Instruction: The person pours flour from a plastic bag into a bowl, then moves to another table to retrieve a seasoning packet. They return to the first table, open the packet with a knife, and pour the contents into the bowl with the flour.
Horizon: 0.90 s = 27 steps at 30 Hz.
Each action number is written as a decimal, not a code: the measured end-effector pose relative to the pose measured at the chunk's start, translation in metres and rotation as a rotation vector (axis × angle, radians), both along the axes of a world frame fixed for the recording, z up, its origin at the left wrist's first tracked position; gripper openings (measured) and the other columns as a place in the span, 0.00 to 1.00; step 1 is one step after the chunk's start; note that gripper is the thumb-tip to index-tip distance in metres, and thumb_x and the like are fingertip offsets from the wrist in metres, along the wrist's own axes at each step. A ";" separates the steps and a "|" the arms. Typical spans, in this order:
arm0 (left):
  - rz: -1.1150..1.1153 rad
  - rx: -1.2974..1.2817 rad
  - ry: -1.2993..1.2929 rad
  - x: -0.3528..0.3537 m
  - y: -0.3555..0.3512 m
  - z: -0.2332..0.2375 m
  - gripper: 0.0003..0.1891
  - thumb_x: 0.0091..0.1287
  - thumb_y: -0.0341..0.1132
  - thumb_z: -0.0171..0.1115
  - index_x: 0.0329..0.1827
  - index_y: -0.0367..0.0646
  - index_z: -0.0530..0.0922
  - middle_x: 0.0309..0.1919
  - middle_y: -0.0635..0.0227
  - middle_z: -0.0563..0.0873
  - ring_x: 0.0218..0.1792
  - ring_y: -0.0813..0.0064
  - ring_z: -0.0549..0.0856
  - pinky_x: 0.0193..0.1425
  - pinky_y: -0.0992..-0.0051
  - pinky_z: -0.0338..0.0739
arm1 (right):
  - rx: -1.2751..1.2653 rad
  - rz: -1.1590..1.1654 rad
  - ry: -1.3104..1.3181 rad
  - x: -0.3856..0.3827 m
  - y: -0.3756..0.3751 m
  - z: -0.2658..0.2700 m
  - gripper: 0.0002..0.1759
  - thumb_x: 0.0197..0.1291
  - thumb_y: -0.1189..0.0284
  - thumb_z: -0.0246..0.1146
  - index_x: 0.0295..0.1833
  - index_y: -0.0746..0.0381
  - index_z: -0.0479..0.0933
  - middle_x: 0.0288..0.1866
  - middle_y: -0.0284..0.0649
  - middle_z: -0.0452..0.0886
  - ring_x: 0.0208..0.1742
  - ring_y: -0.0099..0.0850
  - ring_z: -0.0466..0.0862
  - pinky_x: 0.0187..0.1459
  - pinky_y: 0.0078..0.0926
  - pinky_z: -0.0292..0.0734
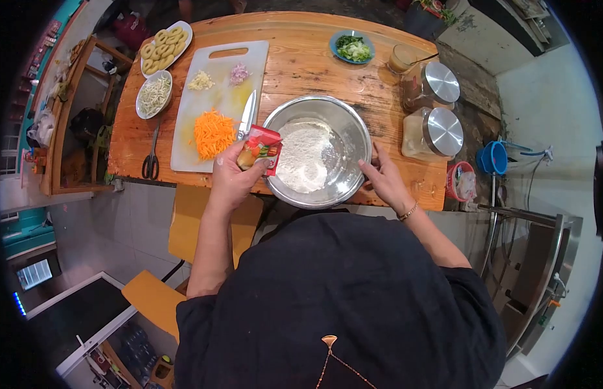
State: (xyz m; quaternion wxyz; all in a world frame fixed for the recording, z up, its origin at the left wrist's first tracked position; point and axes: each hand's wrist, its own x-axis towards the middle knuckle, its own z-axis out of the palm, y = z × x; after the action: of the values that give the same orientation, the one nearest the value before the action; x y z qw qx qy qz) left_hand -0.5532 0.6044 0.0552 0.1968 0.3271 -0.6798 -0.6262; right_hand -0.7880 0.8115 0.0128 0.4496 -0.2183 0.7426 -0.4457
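Note:
A red seasoning packet (pixel 262 148) is gripped between the thumb and fingers of my left hand (pixel 233 170), just over the left rim of a steel mixing bowl (pixel 358 129). White flour (pixel 304 155) lies in the bowl, heaped toward its left side. My right hand (pixel 383 174) holds the bowl's right rim, thumb on the inner side and fingers outside. Left of the bowl, a knife (pixel 249 111) rests on the white cutting board (pixel 223 61) beside shredded carrot (pixel 213 133). Chopped garlic (pixel 201 81) and chopped red onion (pixel 239 74) sit farther up the board.
On the wooden table (pixel 295 58) are a plate of ring-shaped pieces (pixel 165 48), a bowl of bean sprouts (pixel 154 95), black scissors (pixel 151 159), a blue plate of greens (pixel 352 48), a glass (pixel 402 59) and two lidded jars (pixel 431 133). Yellow chairs (pixel 155 299) stand below left.

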 end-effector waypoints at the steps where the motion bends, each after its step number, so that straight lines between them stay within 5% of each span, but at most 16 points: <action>1: 0.004 -0.059 -0.072 -0.004 0.002 0.010 0.18 0.59 0.25 0.67 0.53 0.33 0.78 0.42 0.67 0.86 0.40 0.81 0.84 0.46 0.77 0.80 | 0.027 -0.008 0.052 0.000 0.000 0.005 0.34 0.65 0.65 0.62 0.70 0.68 0.58 0.52 0.48 0.77 0.39 0.26 0.82 0.35 0.21 0.80; 3: 0.005 -0.188 -0.165 -0.012 0.006 0.022 0.20 0.56 0.25 0.69 0.52 0.32 0.78 0.40 0.64 0.87 0.38 0.78 0.85 0.45 0.76 0.80 | -0.018 0.092 0.617 0.001 0.002 0.007 0.32 0.63 0.67 0.63 0.68 0.67 0.61 0.51 0.47 0.76 0.39 0.29 0.81 0.38 0.23 0.79; 5: 0.002 -0.327 -0.206 -0.019 0.007 0.028 0.21 0.52 0.25 0.70 0.51 0.31 0.78 0.39 0.58 0.87 0.38 0.72 0.87 0.45 0.74 0.80 | -0.077 0.177 0.886 0.001 0.001 0.018 0.30 0.61 0.68 0.64 0.66 0.66 0.66 0.50 0.47 0.76 0.43 0.36 0.80 0.44 0.29 0.77; 7: -0.073 -0.461 -0.294 -0.025 0.004 0.030 0.21 0.51 0.25 0.70 0.49 0.31 0.79 0.34 0.59 0.87 0.33 0.73 0.85 0.40 0.74 0.79 | -0.148 0.241 0.855 0.001 -0.013 0.046 0.26 0.59 0.68 0.65 0.62 0.64 0.71 0.51 0.49 0.75 0.50 0.46 0.78 0.52 0.38 0.74; 13: -0.288 -0.610 -0.448 -0.042 -0.002 0.033 0.12 0.50 0.26 0.70 0.37 0.30 0.82 0.27 0.53 0.84 0.30 0.68 0.85 0.37 0.71 0.77 | -0.496 0.536 0.872 0.006 -0.082 0.074 0.21 0.53 0.71 0.69 0.54 0.58 0.79 0.43 0.43 0.76 0.42 0.40 0.79 0.43 0.35 0.75; 20: -0.278 -0.686 -0.394 -0.041 -0.007 0.027 0.08 0.53 0.26 0.69 0.34 0.32 0.82 0.22 0.59 0.83 0.28 0.73 0.84 0.33 0.72 0.76 | -0.462 0.855 0.847 0.014 -0.126 0.062 0.10 0.49 0.71 0.71 0.38 0.61 0.84 0.33 0.41 0.77 0.38 0.42 0.79 0.40 0.36 0.74; 23: -0.131 -0.370 -0.435 -0.035 -0.009 0.031 0.07 0.58 0.29 0.69 0.35 0.35 0.83 0.21 0.69 0.82 0.24 0.82 0.81 0.28 0.78 0.75 | -0.483 0.781 0.734 0.010 -0.130 0.053 0.09 0.49 0.74 0.71 0.37 0.63 0.83 0.31 0.41 0.76 0.36 0.39 0.78 0.38 0.33 0.72; 27: -0.050 -0.157 -0.218 -0.025 -0.009 0.010 0.08 0.58 0.30 0.68 0.37 0.34 0.83 0.23 0.68 0.84 0.24 0.85 0.80 0.29 0.76 0.77 | -0.566 0.710 0.687 0.008 -0.124 0.051 0.08 0.49 0.79 0.70 0.37 0.64 0.83 0.28 0.40 0.74 0.32 0.33 0.75 0.36 0.29 0.71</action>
State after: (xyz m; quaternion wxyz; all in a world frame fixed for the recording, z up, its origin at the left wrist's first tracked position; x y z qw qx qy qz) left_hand -0.5786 0.5955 0.0649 0.1312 0.3599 -0.7519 -0.5365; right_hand -0.7801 0.6873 0.0634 0.2284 -0.6990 0.5790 -0.3521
